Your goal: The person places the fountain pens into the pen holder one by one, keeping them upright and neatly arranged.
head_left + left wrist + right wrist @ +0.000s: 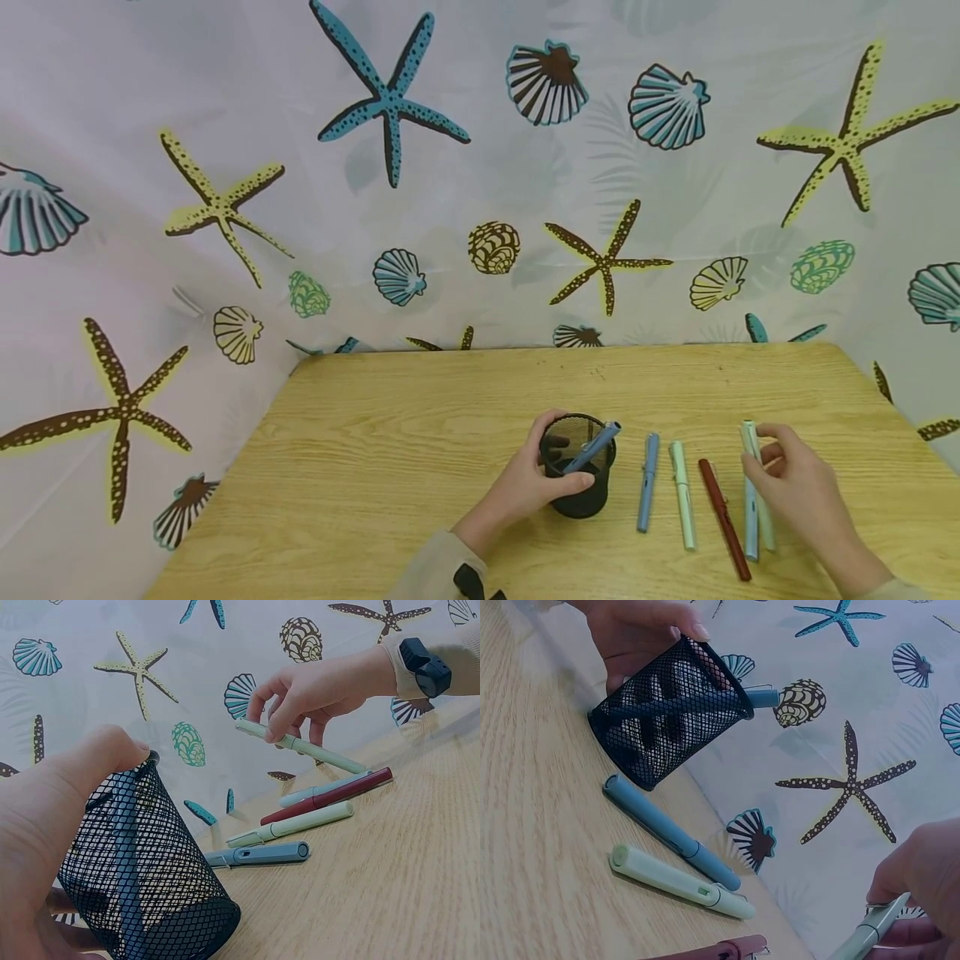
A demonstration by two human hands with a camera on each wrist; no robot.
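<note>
My left hand (521,492) grips a black mesh pen cup (577,498), thumb on the near side and fingers round behind. A blue pen (596,446) leans inside it, its top end above the rim. At the right my right hand (806,492) pinches a light green pen (330,757) between thumb and fingers. In the left wrist view this pen slants, its pinched end raised and its other end low near the table. A light blue pen (752,533) lies just beside it.
Between the hands, a blue pen (647,483), another light green pen (684,500) and a dark red pen (724,521) lie in a row on the wooden table (375,450). A white cloth (450,183) with shells and starfish stands behind and along the sides.
</note>
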